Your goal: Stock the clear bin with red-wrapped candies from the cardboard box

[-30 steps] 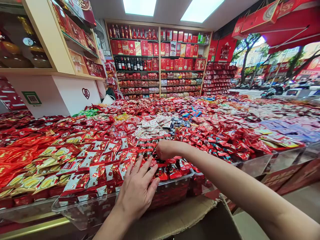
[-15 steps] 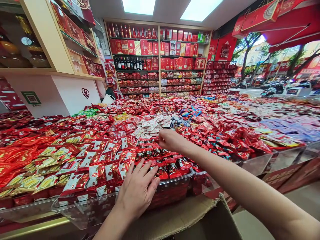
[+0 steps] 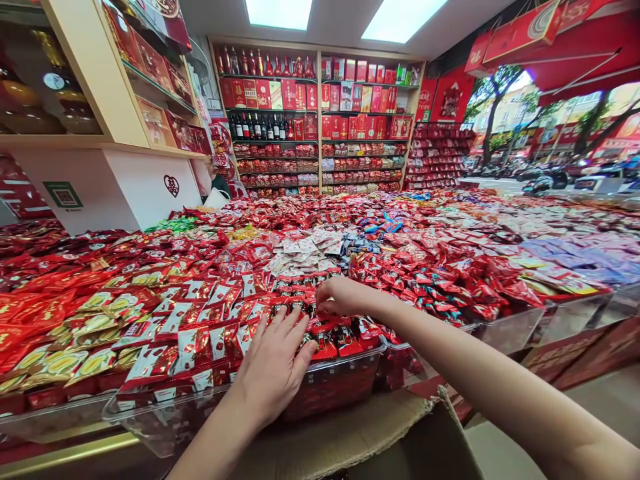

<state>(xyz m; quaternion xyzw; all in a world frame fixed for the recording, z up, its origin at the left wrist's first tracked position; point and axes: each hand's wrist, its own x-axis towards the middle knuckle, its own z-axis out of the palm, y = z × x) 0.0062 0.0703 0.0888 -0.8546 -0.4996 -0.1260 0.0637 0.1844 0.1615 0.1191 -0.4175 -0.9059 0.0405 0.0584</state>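
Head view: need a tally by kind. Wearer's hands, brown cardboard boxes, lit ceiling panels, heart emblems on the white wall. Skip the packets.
Wearer's hands: 2 (left hand, right hand)
Brown cardboard box: 1
Lit ceiling panels: 2
Heart emblem: 1
Total: 6

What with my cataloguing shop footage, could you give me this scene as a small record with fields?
Left hand: palm down, fingers spread over red-and-black packets
Right hand: fingers curled at the same packets; whether it grips one is hidden
Container: clear plastic bin holding those packets
Left of bin: red-and-white packets
Below bin: open cardboard box
Background: shelving with bottles and boxes
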